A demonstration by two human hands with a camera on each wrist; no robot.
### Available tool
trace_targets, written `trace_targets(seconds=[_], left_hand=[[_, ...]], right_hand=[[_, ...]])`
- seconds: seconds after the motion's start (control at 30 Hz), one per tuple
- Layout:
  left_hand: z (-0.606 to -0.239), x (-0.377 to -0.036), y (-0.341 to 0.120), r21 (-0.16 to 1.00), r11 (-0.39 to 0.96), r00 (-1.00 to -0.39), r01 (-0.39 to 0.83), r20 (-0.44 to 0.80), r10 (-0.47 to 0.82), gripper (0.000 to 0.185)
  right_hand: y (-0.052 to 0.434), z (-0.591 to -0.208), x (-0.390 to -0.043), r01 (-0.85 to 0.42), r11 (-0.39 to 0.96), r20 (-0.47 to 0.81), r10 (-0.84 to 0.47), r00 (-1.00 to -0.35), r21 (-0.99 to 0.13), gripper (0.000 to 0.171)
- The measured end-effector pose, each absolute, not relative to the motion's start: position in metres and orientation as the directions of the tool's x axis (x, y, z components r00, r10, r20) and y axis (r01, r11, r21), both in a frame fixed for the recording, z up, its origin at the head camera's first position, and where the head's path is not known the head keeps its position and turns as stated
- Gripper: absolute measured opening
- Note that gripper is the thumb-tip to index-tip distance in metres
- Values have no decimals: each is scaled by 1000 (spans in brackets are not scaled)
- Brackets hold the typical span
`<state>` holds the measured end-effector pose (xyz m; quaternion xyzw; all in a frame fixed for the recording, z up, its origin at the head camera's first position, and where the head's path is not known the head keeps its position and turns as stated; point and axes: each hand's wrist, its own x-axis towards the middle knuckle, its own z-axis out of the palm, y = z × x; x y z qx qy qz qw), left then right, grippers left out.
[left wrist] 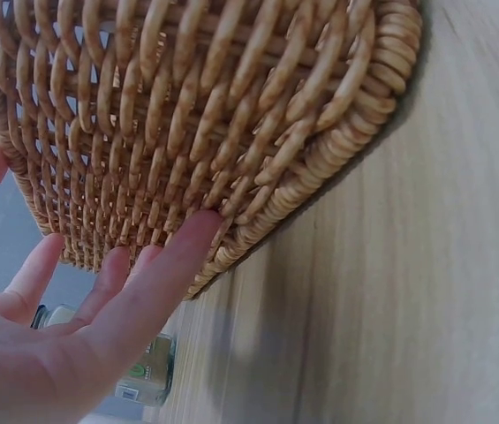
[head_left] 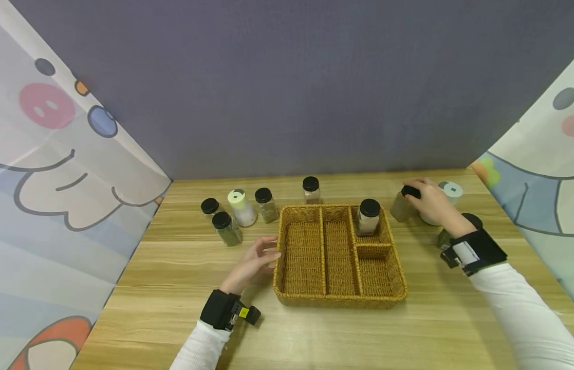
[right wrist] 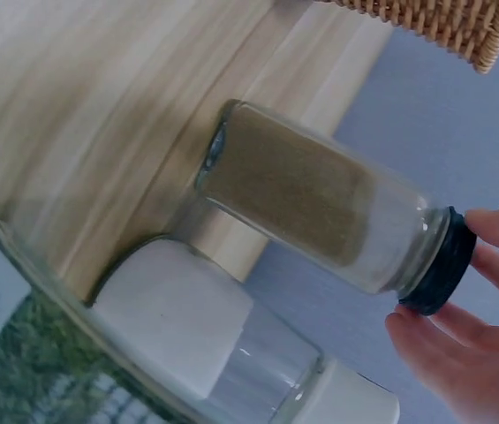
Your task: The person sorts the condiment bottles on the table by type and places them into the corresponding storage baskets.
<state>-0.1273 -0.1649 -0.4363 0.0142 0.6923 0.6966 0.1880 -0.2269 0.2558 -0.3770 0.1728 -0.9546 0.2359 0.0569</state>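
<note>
Right hand (head_left: 433,204): at the right of the head view, its grip is closed around the black cap of a spice jar (head_left: 402,205) that stands on the bench (head_left: 314,334), just right of the wicker basket (head_left: 287,277). The right wrist view shows the fingertips (right wrist: 496,231) pinching the cap rim of this jar (right wrist: 320,208), which holds brown powder, its base on the bench. That view also shows a white-capped jar (right wrist: 231,353) just beside it and a green-labelled jar at lower left, details the head view half hides behind the hand.

Left hand (head_left: 254,263): fingers straight and relaxed, holding nothing. The left wrist view shows one fingertip (left wrist: 198,225) touching the woven basket wall (left wrist: 231,106); the head view places the hand at the basket's left side, near a cluster of jars (head_left: 242,210). One black-capped jar (head_left: 368,216) stands in the basket's upper right compartment.
</note>
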Motion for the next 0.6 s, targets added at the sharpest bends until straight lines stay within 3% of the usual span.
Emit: trace_targets(seconds=[0.6], left_hand=[[-436,-128,-165,968,40,-927,-249,-250,280,53]], right_hand=[[255,-385,-231,-366,846,214,-303,-929,-389,37]])
